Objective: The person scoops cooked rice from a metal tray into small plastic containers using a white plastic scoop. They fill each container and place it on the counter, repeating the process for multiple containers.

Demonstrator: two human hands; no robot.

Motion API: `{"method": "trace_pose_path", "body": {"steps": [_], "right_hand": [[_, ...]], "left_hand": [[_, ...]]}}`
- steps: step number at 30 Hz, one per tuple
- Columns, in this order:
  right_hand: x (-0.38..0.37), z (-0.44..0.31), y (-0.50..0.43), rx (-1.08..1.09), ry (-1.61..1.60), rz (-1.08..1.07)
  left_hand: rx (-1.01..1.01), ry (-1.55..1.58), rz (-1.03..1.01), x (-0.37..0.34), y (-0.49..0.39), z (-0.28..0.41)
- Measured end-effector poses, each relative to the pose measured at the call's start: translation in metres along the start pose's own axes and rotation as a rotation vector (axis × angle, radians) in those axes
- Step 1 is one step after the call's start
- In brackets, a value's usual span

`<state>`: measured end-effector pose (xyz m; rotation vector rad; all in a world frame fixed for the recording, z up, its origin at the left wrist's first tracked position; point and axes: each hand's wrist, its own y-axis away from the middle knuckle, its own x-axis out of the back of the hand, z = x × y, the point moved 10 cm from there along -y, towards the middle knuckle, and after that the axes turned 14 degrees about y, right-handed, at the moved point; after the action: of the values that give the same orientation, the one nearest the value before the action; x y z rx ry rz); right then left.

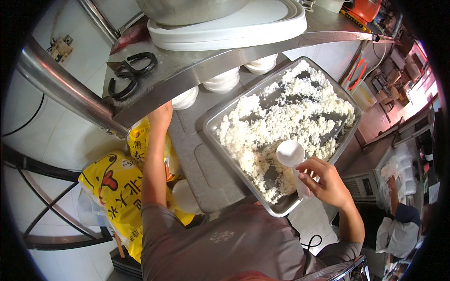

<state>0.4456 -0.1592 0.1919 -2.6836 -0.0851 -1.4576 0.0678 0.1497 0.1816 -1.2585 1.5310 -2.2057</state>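
Observation:
A metal tray (211, 138) of cooked white rice (284, 123) lies tilted across the view on a grey surface. Over its near edge, my right hand (321, 181) grips a white scoop (290, 153) by its handle, with the round head above the rice. My left hand (161, 114) reaches up under the steel shelf, beside a stack of thin white round items (185, 98); the shelf edge hides its fingers, so what they hold cannot be seen. Two similar stacks (222, 81) (262, 64) stand farther right, beyond the tray's upper left side.
The steel shelf edge (239, 56) runs above my left hand, carrying scissors (130, 75), white lids (228, 37) and a metal bowl (193, 10). Yellow printed bags (116, 196) stand at left. Another person's arm (394, 193) shows at far right.

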Motion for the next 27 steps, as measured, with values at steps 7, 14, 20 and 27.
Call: {"method": "trace_pose_path", "body": {"steps": [7, 14, 20, 27], "right_hand": [[-0.007, 0.031, 0.013, -0.159, -0.247, 0.03], [-0.016, 0.038, 0.013, -0.176, -0.256, 0.003], [-0.009, 0.003, -0.015, -0.077, -0.181, -0.02], [-0.022, -0.077, -0.097, 0.338, -0.026, -0.085]], "left_hand": [[0.165, 0.128, -0.128, -0.007, 0.004, -0.015], [-0.067, -0.025, -0.086, -0.006, 0.0, 0.002], [-0.152, -0.064, -0.061, -0.003, 0.007, -0.008], [-0.222, -0.15, -0.06, 0.0, 0.016, 0.004]]}}
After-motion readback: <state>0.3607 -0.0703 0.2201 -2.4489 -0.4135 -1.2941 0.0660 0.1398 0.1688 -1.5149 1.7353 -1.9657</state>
